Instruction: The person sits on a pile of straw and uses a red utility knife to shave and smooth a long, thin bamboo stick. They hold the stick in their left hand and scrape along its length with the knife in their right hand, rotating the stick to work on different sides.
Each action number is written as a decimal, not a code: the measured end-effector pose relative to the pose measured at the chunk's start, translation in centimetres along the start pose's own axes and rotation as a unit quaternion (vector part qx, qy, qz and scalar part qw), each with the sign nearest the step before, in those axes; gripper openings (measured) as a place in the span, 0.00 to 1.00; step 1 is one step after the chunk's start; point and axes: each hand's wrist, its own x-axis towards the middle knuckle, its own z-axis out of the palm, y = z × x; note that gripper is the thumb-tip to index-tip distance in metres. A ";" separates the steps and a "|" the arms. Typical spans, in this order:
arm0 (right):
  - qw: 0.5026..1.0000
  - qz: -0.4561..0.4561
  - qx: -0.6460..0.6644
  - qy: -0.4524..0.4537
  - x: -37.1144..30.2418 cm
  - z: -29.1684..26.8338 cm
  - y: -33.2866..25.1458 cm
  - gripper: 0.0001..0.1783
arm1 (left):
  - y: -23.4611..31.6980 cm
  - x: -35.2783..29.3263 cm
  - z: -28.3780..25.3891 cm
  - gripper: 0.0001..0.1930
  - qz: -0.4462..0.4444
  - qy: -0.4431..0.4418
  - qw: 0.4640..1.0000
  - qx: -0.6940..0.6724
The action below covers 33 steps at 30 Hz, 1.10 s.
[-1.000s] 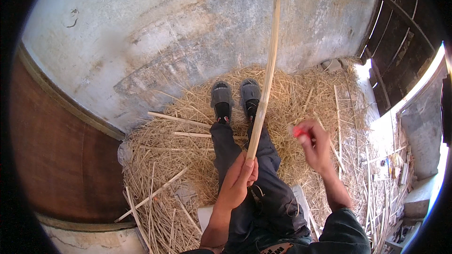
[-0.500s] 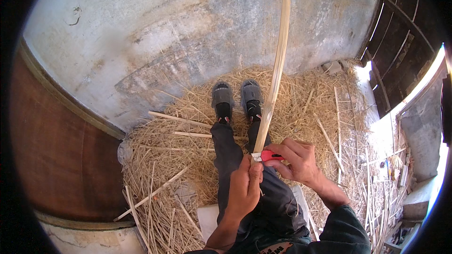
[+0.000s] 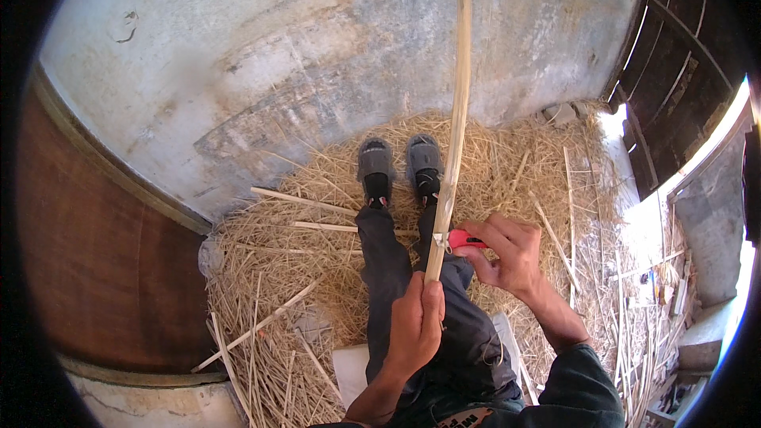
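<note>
My left hand [image 3: 414, 323] is closed around the lower end of a long, pale wooden strip [image 3: 455, 127]. From that fist the strip stands up and away from me, slightly bowed, across the wall behind it. Pinched in my right hand [image 3: 511, 257] is a red utility knife [image 3: 469, 239]. Its blade end rests against the strip a little above my left fist. A small curled shaving [image 3: 442, 242] shows where blade and wood meet. Both hands are over my dark-trousered legs [image 3: 388, 269].
Thin shavings [image 3: 317, 293] and loose strips [image 3: 293, 200] cover the floor around my sandalled feet [image 3: 376, 158]. A stained wall [image 3: 333, 47] rises ahead. At the left is a brown panel [image 3: 119, 269]; dark boards [image 3: 674, 63] stand at the right.
The knife in my right hand has moved up the strip, away from my left hand. The strip's top has shifted left and lower. A curl now shows at the blade.
</note>
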 end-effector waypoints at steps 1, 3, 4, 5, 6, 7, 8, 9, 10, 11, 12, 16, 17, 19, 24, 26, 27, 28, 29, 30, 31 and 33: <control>1.000 -0.002 -0.006 0.000 0.1 0.0 0.0 0.17 | 0.1 -0.1 -0.1 0.19 -0.002 -0.003 1.000 -0.001; 1.000 0.002 -0.013 -0.002 0.2 0.0 -0.1 0.17 | 0.2 -0.2 -0.2 0.19 -0.007 -0.005 1.000 0.001; 1.000 0.003 -0.015 -0.004 0.3 -0.1 -0.1 0.17 | 0.2 -0.3 -0.2 0.19 -0.010 -0.003 1.000 0.004; 1.000 -0.002 -0.015 -0.003 0.3 -0.1 -0.1 0.17 | 0.2 -0.4 -0.2 0.19 -0.013 -0.001 1.000 0.006; 1.000 -0.007 -0.014 -0.002 0.4 -0.1 -0.1 0.17 | 0.3 -0.6 -0.1 0.19 -0.017 0.000 1.000 0.004; 1.000 -0.013 -0.013 0.000 0.5 0.0 0.0 0.17 | 0.4 -0.9 -0.1 0.19 -0.020 0.001 1.000 0.003; 1.000 -0.012 -0.009 0.003 0.5 0.0 -0.1 0.17 | 0.4 -1.0 -0.1 0.19 -0.024 0.002 1.000 0.002; 1.000 -0.011 -0.006 0.006 0.5 0.1 -0.3 0.17 | 0.3 -0.9 -0.1 0.19 -0.019 -0.002 1.000 -0.012; 1.000 -0.010 -0.001 0.009 0.5 0.1 -0.4 0.16 | 0.2 -0.9 -0.1 0.19 -0.014 -0.005 1.000 -0.025; 1.000 0.012 0.025 0.004 0.5 0.1 -0.3 0.16 | -0.1 -0.7 -0.2 0.19 -0.009 -0.009 0.999 -0.038; 0.998 0.035 0.051 -0.001 0.5 0.0 -0.1 0.15 | -0.4 -0.3 -0.5 0.19 -0.014 -0.027 0.998 -0.057; 0.951 0.169 0.216 -0.140 1.2 -0.7 1.1 0.13 | -2.0 1.2 -1.8 0.19 -0.037 -0.066 0.991 -0.111; 0.923 0.204 0.274 -0.176 1.1 -0.9 1.4 0.14 | -2.3 1.5 -2.1 0.19 -0.043 -0.068 0.990 -0.114; 0.869 0.210 0.408 -0.185 0.4 -1.0 2.6 0.15 | -3.1 2.2 -2.2 0.20 -0.013 0.000 0.998 -0.058; 0.904 0.311 0.286 -0.065 -3.0 0.6 7.6 0.17 | -4.4 3.7 -3.6 0.22 0.006 0.092 0.995 -0.048; 0.925 0.364 0.100 -0.048 -5.8 3.2 11.2 0.18 | -4.4 3.9 -4.4 0.22 -0.011 0.097 0.994 -0.049; 0.924 0.375 0.009 -0.078 -8.4 4.8 13.5 0.19 | -4.6 3.9 -4.7 0.22 -0.011 0.099 0.994 -0.051; 0.914 0.382 -0.083 -0.106 -12.0 6.3 15.9 0.21 | -4.7 4.1 -5.1 0.22 -0.010 0.102 0.993 -0.053; 0.893 0.415 -0.093 -0.150 -16.1 7.7 18.3 0.21 | -4.3 4.0 -5.4 0.20 -0.032 0.089 0.994 -0.061; 0.868 0.445 -0.102 -0.194 -20.1 8.9 20.2 0.21 | -4.4 4.0 -5.3 0.20 -0.026 0.087 0.993 -0.075; 0.838 0.486 -0.097 -0.229 -23.2 10.1 20.9 0.21 | -4.7 3.9 -5.3 0.19 -0.020 0.088 0.992 -0.087; 0.790 0.545 -0.090 -0.267 -30.4 11.9 22.5 0.23 | -4.8 4.1 -5.3 0.19 -0.017 0.074 0.991 -0.114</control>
